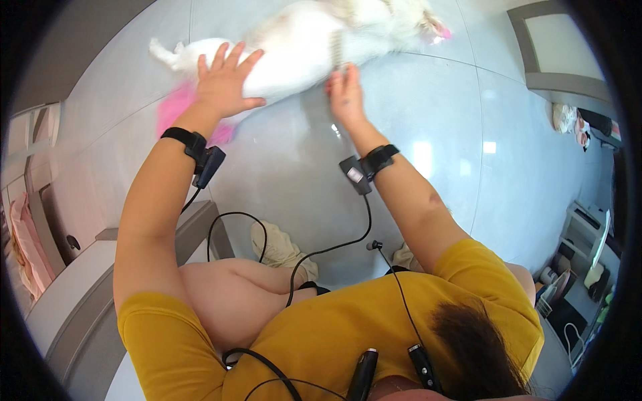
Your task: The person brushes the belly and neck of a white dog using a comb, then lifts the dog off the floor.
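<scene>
A white-furred animal [296, 47], apparently a dog, lies on its side on the tiled floor, its pink-dyed tail [175, 108] nearest me at the left. Its head [431, 27], with a pink patch, is at the upper right and blurred. My left hand [223, 82] rests flat on its hindquarters, fingers spread and holding nothing. Against the belly side, the curled fingers of my right hand [347, 95] grip what looks like a grooming comb [335, 47]. Its toothed strip lies over the white fur; motion blur and my fingers hide its handle.
Glossy grey floor tiles [421, 110] surround the animal. Black cables [331, 248] run from my wrist devices [357, 173] across my lap. Grey-white furniture [80, 295] stands at my left, a framed panel [562, 47] at upper right, and a cluttered shelf unit [567, 280] at right.
</scene>
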Motion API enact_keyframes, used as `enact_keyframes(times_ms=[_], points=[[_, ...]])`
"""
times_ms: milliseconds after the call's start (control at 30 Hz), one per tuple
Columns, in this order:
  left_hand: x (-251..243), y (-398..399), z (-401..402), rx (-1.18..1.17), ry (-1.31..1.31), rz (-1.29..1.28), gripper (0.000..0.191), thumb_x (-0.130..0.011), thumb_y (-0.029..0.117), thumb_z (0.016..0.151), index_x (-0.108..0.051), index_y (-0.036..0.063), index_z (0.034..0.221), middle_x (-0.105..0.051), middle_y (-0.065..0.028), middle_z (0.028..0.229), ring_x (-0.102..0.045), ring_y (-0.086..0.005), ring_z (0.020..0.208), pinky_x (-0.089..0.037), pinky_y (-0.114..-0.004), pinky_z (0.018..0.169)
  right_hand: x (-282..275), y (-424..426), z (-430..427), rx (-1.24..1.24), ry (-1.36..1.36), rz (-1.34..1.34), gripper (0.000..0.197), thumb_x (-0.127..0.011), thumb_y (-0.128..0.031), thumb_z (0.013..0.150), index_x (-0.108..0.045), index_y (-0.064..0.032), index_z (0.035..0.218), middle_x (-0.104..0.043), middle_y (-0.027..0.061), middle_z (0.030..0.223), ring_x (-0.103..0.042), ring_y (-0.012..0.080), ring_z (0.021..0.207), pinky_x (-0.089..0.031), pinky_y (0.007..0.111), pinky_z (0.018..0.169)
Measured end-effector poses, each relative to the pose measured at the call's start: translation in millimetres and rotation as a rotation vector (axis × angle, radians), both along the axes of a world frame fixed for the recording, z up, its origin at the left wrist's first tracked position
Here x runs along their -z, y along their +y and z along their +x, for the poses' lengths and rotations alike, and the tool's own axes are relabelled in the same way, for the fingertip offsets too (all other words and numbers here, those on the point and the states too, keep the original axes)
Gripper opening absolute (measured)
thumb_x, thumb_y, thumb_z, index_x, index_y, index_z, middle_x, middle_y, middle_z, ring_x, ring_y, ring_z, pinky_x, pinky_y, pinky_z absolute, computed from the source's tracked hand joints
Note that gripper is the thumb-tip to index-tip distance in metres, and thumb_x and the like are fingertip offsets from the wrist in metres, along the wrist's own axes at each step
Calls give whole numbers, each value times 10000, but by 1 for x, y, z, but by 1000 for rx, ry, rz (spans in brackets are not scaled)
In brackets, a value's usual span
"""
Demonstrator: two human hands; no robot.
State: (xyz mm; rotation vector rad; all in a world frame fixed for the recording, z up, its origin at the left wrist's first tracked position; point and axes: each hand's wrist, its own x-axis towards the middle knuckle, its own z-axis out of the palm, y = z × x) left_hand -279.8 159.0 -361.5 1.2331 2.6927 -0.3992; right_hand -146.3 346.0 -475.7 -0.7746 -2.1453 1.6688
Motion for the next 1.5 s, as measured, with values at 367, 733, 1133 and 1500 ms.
enact_keyframes(times_ms=[367, 733, 1133, 1500], points=[[-3, -9, -14, -53, -133, -31, 849, -700, 472, 651, -278, 308, 1369, -228, -42, 1445, -137, -268, 1352, -170, -573, 1045, -17, 59, -1, 342, 259, -314, 200, -372, -236, 956, -317, -45, 982, -481, 69, 697, -478, 153, 552, -444, 275, 491], [7, -13, -32, -35, -161, 50, 858, -709, 496, 629, -321, 251, 1355, -318, -62, 1397, -243, -285, 1316, -172, -584, 1036, -40, -39, 19, -18, 34, -599, 233, -382, -244, 947, -319, -32, 1021, -509, 98, 705, -499, 154, 515, -443, 290, 467], [4, -11, -72, -274, -251, 53, 552, -355, 532, 878, -634, 78, 1020, -627, -136, 998, -552, -316, 962, -409, -355, 871, -87, 138, -118, -6, 29, 898, 311, -483, -201, 817, -538, 53, 988, -574, 288, 895, -546, 436, 759, -449, 449, 722], [-7, -39, -86, -524, -644, 52, 644, -360, 575, 856, -623, 9, 1011, -617, -158, 1039, -564, -269, 966, -400, -339, 874, -102, 134, -171, -592, -443, 754, 422, -633, -259, 658, -595, 53, 939, -616, 256, 895, -590, 372, 881, -467, 397, 781]])
